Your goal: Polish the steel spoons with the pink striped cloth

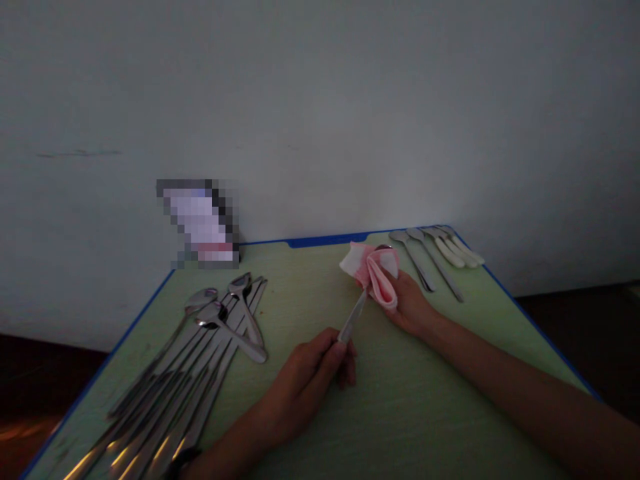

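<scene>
Spoon (354, 317) and cloth (383, 293) meet above the worktop (430, 400): our left hand (315, 367) pinches the handle between thumb and bent fingers, while our right hand (413, 307) grips the folded pink-and-white cloth around the far end, where only a sliver of curved metal shows past the folds. How the right fingers lie behind the cloth we cannot fully tell, since the fabric hides most of them. Our main worry is the slim handle: the left fingers hold it toward its near end, so a hard pull or twist from the right fingers could turn it in the pinch or slip it free, dropping it onto the worktop beneath them. The cloth is loosely folded, and one loop bulges toward us, so it could slide off the metal or bunch up if the right grip slackens. Left of the left fingers, loose spoons (240, 341) lie on and beside a row of long metal utensils (213, 391); our forearm passes close to that row, and a careless sweep could catch the handles and scatter them. Beyond and to the right of the right fingers, two metal spoons (440, 269) and some white-handled utensils (453, 257) lie near the worktop's blue edge, where a bump from the knuckles could push them out of line.
</scene>
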Available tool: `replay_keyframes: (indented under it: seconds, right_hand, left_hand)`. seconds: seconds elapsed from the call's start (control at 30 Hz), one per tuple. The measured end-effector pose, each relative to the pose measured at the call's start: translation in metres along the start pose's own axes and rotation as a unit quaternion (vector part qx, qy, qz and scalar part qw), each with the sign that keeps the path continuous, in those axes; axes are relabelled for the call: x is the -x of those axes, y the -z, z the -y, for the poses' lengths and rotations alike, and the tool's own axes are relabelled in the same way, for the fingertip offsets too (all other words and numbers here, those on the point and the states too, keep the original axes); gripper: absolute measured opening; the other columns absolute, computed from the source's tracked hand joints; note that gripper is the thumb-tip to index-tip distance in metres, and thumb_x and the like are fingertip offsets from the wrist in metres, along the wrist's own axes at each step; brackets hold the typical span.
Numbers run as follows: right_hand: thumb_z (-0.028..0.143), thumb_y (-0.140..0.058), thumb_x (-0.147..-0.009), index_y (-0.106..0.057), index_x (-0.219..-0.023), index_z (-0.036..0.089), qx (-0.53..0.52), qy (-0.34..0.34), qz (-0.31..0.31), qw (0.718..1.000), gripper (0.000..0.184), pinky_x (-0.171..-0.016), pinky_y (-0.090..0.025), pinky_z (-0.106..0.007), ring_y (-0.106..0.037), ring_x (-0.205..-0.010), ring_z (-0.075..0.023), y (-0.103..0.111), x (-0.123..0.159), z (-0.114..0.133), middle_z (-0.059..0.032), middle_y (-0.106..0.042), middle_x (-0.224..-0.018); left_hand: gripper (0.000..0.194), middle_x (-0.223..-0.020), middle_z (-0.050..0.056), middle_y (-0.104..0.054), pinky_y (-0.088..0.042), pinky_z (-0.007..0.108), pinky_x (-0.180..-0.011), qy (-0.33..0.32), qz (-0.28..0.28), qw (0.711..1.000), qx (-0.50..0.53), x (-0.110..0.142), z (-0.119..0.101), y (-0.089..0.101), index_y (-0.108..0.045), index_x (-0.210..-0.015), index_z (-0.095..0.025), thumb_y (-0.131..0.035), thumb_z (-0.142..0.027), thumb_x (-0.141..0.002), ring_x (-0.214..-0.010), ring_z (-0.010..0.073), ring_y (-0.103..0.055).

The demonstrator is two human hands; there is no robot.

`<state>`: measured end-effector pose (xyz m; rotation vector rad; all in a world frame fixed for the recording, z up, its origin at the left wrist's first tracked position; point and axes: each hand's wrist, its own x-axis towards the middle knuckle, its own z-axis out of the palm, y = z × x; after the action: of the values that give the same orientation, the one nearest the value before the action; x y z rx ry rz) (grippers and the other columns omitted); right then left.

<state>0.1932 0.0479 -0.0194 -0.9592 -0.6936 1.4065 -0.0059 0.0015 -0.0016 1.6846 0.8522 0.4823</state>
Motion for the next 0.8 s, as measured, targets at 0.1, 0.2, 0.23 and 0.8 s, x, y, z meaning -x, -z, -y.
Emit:
replay_keyframes:
  seconds: [0.1, 0.2, 0.23, 0.8]
  right_hand:
    - [0.038, -0.067, -0.070, -0.062, -0.075, 0.020, -0.032, 0.005, 0.009, 0.999, 0.019, -0.063, -0.044, -0.026, -0.056, -0.062, -0.0125, -0.0007, -0.0002, -0.0006, 0.0002, -0.063, -0.071]
    - [0.036, -0.069, -0.069, -0.063, -0.077, 0.018, -0.050, 0.004, 0.016, 0.999, 0.020, -0.064, -0.045, -0.026, -0.056, -0.063, -0.0120, -0.0008, -0.0005, -0.0012, -0.0003, -0.063, -0.072]
    - [0.036, -0.069, -0.069, -0.063, -0.077, 0.018, -0.049, 0.003, 0.015, 0.999, 0.020, -0.064, -0.045, -0.026, -0.056, -0.063, -0.0121, -0.0004, -0.0007, -0.0014, -0.0006, -0.064, -0.072]
    - [0.036, -0.069, -0.071, -0.062, -0.075, 0.017, -0.009, -0.009, 0.012, 1.000, 0.021, -0.060, -0.041, -0.022, -0.052, -0.060, -0.0097, 0.0010, 0.0005, -0.0041, 0.0011, -0.061, -0.067]
  left_hand:
    - [0.033, -0.074, 0.001, -0.059, -0.036, 0.018, -0.051, 0.009, -0.004, 1.000, -0.020, -0.0005, 0.0014, -0.0002, -0.055, -0.084, -0.016, -0.031, -0.036, -0.098, -0.053, 0.0078, -0.046]
    - [0.035, -0.073, 0.000, -0.059, -0.035, 0.018, -0.051, 0.009, -0.012, 0.999, -0.034, -0.0012, 0.0017, 0.0000, -0.055, -0.081, -0.016, -0.032, -0.037, -0.097, -0.053, 0.0077, -0.045]
    - [0.036, -0.072, 0.000, -0.058, -0.035, 0.019, -0.051, 0.009, -0.014, 0.999, -0.037, -0.0015, 0.0014, 0.0001, -0.055, -0.080, -0.016, -0.032, -0.037, -0.097, -0.052, 0.0077, -0.045]
    - [0.032, -0.068, -0.001, -0.058, -0.038, 0.019, -0.054, 0.006, -0.011, 1.000, -0.023, -0.0025, -0.0021, -0.0009, -0.055, -0.084, -0.016, -0.033, -0.036, -0.097, -0.057, 0.0098, -0.049]
